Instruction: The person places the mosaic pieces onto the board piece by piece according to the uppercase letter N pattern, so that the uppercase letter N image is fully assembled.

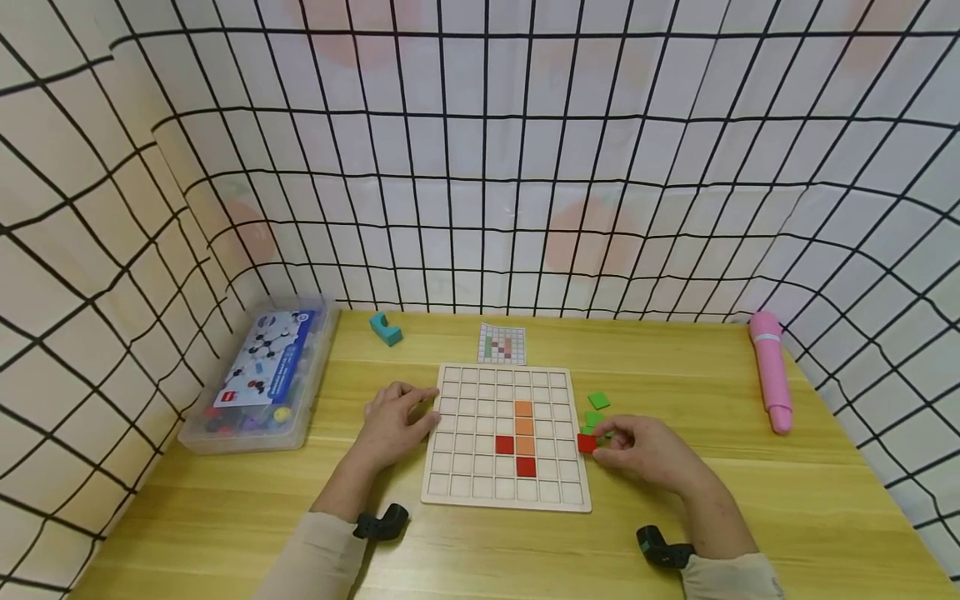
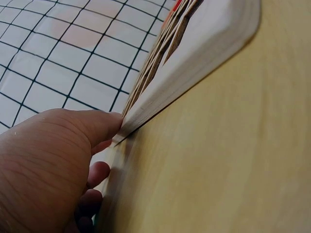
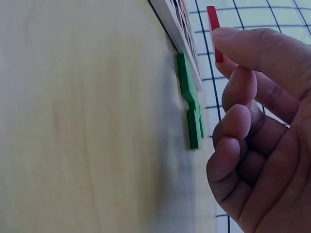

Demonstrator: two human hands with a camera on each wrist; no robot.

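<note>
My right hand (image 1: 647, 450) pinches a red square tile (image 1: 587, 443) between thumb and index finger, off the right edge of the wooden grid board (image 1: 465, 492). The right wrist view shows the red tile (image 3: 214, 35) edge-on, raised off the table, with the other fingers curled below it. My left hand (image 1: 392, 423) rests by the board's left edge, its thumb and index fingertips right at the rim. On the board sit several orange tiles (image 1: 524, 427), a red tile (image 1: 505, 445) and another red tile (image 1: 526, 467). Green tiles (image 1: 598, 400) lie right of the board, partly hidden by my right hand.
Behind the board lies a small pattern card (image 1: 502, 344). A blue curved block (image 1: 386, 329) is at the back left, near a clear plastic case (image 1: 262, 367) of small parts. At the far right lies a pink cylinder (image 1: 771, 372). A black-grid wall (image 1: 480, 150) encloses the table.
</note>
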